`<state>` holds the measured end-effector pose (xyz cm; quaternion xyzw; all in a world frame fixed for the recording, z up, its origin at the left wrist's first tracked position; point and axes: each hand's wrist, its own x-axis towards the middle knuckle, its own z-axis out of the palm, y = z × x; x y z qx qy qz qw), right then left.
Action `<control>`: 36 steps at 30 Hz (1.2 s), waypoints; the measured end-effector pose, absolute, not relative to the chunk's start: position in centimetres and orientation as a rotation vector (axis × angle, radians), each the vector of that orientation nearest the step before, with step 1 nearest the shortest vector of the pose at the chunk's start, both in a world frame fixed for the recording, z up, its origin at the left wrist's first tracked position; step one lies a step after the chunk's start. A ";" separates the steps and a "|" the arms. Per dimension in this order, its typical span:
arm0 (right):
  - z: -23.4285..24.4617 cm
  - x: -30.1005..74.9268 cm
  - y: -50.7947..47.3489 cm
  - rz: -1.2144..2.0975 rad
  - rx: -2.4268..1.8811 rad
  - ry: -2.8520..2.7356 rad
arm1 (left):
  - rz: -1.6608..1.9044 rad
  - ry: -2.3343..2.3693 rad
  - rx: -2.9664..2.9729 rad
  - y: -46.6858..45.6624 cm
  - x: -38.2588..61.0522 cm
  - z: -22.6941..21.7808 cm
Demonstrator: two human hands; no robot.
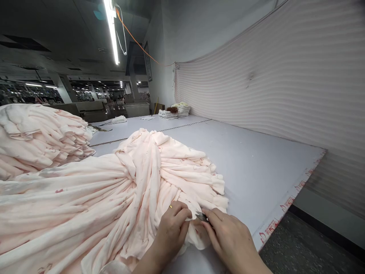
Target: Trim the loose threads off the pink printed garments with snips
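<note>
A large bundle of pale pink printed fabric (142,171) lies gathered and twisted across the table in front of me. My left hand (173,224) pinches the edge of this cloth near its right front side. In my right hand (228,232) is a small pair of thread snips (202,217), mostly covered by my fingers. Their pointed metal blades face left, close to the cloth edge at my left fingertips. Whether the blades touch the cloth I cannot tell.
Another heap of pink fabric (42,137) rises at the left. Folded white cloth stacks (181,110) stand at the far end of the pale table (256,163). A striped fabric sheet (270,83) hangs along the right wall, and a tube light (111,30) hangs overhead.
</note>
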<state>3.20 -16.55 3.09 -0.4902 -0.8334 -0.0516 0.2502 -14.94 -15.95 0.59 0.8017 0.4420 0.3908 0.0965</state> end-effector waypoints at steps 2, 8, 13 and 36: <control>2.9 3.1 -16.6 -0.129 -1.315 -2.246 | 1.164 1.300 2.370 -16.0 -14.9 0.5; 3.0 3.6 -16.5 -0.113 -1.322 -2.210 | 1.293 1.267 2.276 -16.0 -14.9 0.6; 3.3 3.8 -16.8 -0.097 -1.310 -2.262 | 1.297 1.272 2.243 -15.9 -15.0 0.6; 2.2 3.0 -14.8 0.810 -1.275 -1.977 | 1.297 1.298 1.813 -15.9 -15.2 1.7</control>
